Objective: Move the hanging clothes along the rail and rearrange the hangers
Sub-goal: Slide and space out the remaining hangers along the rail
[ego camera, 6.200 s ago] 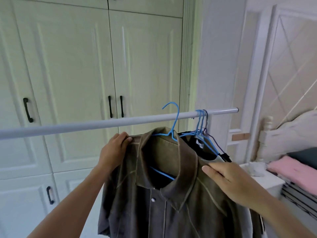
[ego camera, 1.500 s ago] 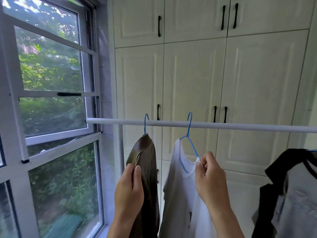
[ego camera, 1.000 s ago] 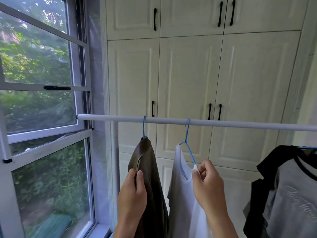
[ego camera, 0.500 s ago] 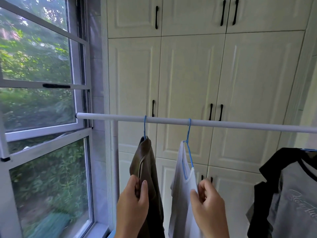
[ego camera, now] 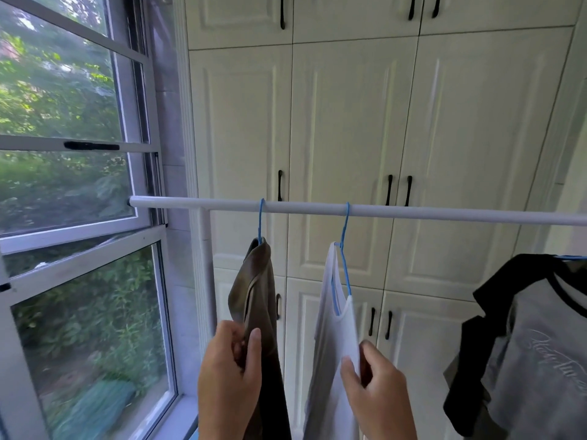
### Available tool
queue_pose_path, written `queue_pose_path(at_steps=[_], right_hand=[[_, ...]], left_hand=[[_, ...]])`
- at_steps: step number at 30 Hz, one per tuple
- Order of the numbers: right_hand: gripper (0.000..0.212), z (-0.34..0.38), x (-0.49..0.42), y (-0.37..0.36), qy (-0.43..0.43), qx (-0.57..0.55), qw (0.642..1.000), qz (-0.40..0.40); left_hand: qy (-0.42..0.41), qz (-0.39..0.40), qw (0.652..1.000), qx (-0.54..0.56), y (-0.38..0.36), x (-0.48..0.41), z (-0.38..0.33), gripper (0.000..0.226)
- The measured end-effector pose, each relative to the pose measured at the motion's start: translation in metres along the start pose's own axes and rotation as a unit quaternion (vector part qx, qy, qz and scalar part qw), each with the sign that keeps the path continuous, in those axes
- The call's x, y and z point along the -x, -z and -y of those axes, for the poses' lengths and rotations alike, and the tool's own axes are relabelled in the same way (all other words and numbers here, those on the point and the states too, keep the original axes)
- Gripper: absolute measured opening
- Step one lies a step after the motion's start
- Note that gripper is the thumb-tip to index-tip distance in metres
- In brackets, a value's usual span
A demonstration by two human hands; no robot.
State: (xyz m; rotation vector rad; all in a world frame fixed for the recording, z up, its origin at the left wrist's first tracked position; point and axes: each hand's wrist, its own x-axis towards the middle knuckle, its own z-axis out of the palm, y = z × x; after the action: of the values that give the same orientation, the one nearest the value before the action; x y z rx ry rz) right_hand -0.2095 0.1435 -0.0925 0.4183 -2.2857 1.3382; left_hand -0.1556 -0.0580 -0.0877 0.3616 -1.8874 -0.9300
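Observation:
A white rail [ego camera: 413, 212] runs across the view at mid height. Near its left end a brown shirt [ego camera: 259, 281] hangs edge-on from a blue hanger [ego camera: 260, 222]. To its right a white vest [ego camera: 330, 344] hangs on a second blue hanger [ego camera: 344, 249]. My left hand [ego camera: 230, 376] pinches the brown shirt's edge low down. My right hand [ego camera: 378, 389] grips the white vest's near edge below the armhole. At the far right a grey and black shirt [ego camera: 536, 347] hangs, its hanger barely visible.
A window [ego camera: 73, 217] fills the left side, with greenery outside. White wardrobe doors [ego camera: 346, 122] with black handles stand behind the rail. The rail's white upright post [ego camera: 203, 265] stands near the window.
Both hands have slid lower down their garments over the last second. The white vest has turned edge-on. Earlier the brown shirt was carried from the right end to the left end.

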Motion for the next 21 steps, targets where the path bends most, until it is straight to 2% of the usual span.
queue_pose_path(at_steps=[4, 8, 13, 15, 18, 21], right_hand=[[0.045, 0.002, 0.008, 0.015, 0.004, -0.029, 0.998, 0.063], [0.041, -0.006, 0.007, 0.049, 0.0, -0.097, 0.995, 0.012], [0.042, -0.032, -0.007, 0.122, -0.016, -0.062, 0.995, -0.074], [0.039, -0.047, -0.012, 0.158, -0.013, -0.043, 0.992, -0.114], [0.024, -0.077, -0.016, 0.213, -0.027, -0.008, 0.985, -0.168], [0.018, -0.098, -0.017, 0.266, -0.029, 0.012, 0.979, -0.2]], left_hand=[[-0.087, -0.052, 0.995, -0.023, 0.002, 0.006, -0.023, 0.018], [-0.153, -0.023, 0.988, 0.022, -0.011, 0.018, -0.065, 0.015], [-0.229, 0.052, 0.966, 0.107, -0.054, 0.045, -0.126, 0.012], [-0.227, 0.097, 0.958, 0.149, -0.079, 0.062, -0.149, 0.011], [-0.178, 0.167, 0.948, 0.201, -0.121, 0.087, -0.182, 0.011], [-0.134, 0.246, 0.928, 0.246, -0.166, 0.107, -0.215, 0.018]])
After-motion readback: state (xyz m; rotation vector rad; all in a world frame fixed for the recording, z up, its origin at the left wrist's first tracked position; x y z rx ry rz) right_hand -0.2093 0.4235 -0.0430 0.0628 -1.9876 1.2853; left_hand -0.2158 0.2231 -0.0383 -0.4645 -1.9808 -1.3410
